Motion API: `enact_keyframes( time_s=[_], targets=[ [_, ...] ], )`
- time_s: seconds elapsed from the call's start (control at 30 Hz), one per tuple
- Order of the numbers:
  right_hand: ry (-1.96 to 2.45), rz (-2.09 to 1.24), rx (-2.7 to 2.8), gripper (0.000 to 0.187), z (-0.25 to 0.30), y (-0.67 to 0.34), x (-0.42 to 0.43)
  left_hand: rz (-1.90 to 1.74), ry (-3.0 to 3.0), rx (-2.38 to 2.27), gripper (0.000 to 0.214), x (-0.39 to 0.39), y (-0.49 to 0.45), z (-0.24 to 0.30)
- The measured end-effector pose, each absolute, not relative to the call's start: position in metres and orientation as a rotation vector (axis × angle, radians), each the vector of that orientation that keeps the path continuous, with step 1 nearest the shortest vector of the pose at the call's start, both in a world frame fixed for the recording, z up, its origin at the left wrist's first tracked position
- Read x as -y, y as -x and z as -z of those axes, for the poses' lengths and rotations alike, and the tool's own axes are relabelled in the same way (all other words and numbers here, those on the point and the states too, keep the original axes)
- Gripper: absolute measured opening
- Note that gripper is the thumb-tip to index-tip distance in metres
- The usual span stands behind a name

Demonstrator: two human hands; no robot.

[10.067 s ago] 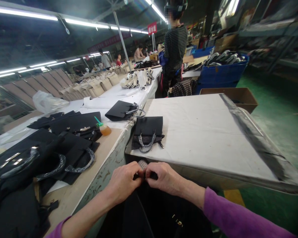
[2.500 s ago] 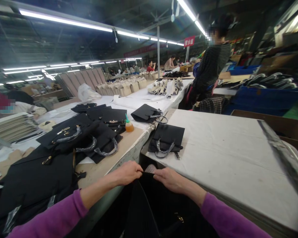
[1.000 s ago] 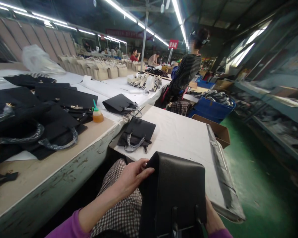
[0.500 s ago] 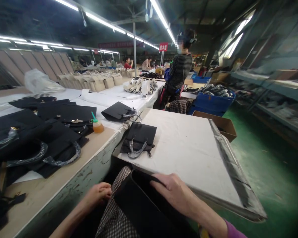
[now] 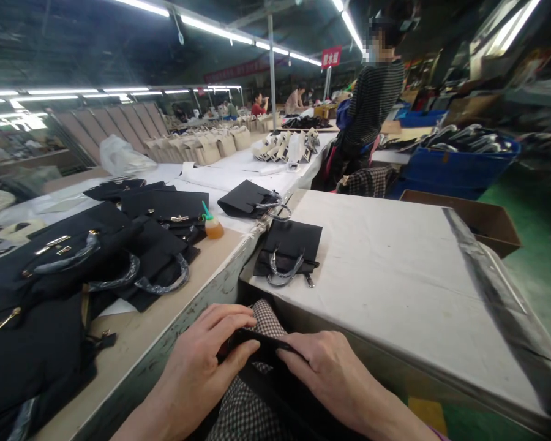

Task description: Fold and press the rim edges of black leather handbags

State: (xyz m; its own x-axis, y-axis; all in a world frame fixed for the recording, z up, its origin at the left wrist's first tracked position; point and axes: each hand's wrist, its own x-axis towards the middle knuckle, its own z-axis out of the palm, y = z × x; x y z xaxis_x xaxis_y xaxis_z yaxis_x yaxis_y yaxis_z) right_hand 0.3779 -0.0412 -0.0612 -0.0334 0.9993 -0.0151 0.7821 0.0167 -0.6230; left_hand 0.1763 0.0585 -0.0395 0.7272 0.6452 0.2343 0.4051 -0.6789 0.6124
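Note:
On my lap, over checked cloth (image 5: 239,404), lies a black handbag (image 5: 298,401) with its edge raised between my hands. My left hand (image 5: 211,349) grips the left end of that edge, thumb on the near side and fingers over the far side. At the right end, my right hand (image 5: 324,367) pinches the same edge between thumb and fingers. Much of the bag's lower part is dark and hidden by my hands and arms. Just ahead, a black handbag with wrapped handles (image 5: 291,248) rests on the white-topped table (image 5: 386,263).
Several black handbags (image 5: 87,245) are spread on the left bench, beside a glue bottle (image 5: 213,228) with a green nozzle. Beige bags (image 5: 206,147) stand in rows farther back. A co-worker (image 5: 371,104) stands beyond the table, near a blue bin (image 5: 459,165) and a cardboard box (image 5: 491,226).
My left hand has come up from beside my lap and taken hold of the handbag's edge. My right hand keeps its grip. The view has turned left.

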Motion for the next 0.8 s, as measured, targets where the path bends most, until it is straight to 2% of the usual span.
enact_keyframes(
  time_s=[0.13,0.33,0.53,0.67,0.8],
  targets=[
    [1.825,-0.629,1.878,0.026,0.066,-0.376,0.041,-0.379,-2.240,-0.906,0.013,-0.064,-0.181,0.038],
    [1.806,-0.637,1.916,0.028,0.069,-0.373,0.041,-0.355,-2.134,-1.011,0.014,-0.064,-0.179,0.039],
    [1.780,-0.702,1.889,0.027,0.070,-0.375,0.037,-0.265,-1.845,-0.953,0.028,-0.074,-0.172,0.044],
    [1.778,-0.753,1.682,0.027,0.071,-0.397,0.034,-0.451,-1.536,-0.873,0.037,-0.081,-0.171,0.047],
    [1.639,-0.869,1.168,0.024,0.070,-0.444,0.047,-0.643,-1.534,-1.030,0.037,-0.092,-0.165,0.067]
  ],
)
